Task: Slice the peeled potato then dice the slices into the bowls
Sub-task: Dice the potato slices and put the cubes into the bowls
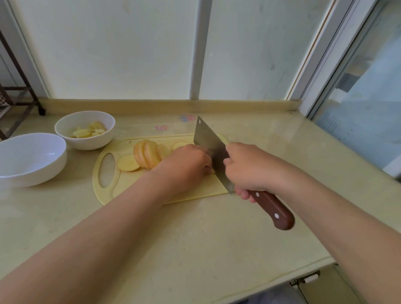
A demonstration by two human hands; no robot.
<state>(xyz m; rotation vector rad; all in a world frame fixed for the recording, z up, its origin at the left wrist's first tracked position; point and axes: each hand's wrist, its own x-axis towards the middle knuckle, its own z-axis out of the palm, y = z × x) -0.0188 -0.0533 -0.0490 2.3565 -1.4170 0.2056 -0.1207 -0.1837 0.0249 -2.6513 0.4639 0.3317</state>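
Over the cutting board (125, 185), the right hand (246, 169) is gripping the cleaver (206, 143); the left hand (187, 162) is curling against the blade, fingertips hidden; whether grasping, I cannot tell.

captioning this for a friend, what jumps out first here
The big cleaver, gripped by the right hand, stands blade-down on the yellow cutting board beside the left hand. Left of them lie fanned potato slices, and further left a white bowl holding potato pieces.
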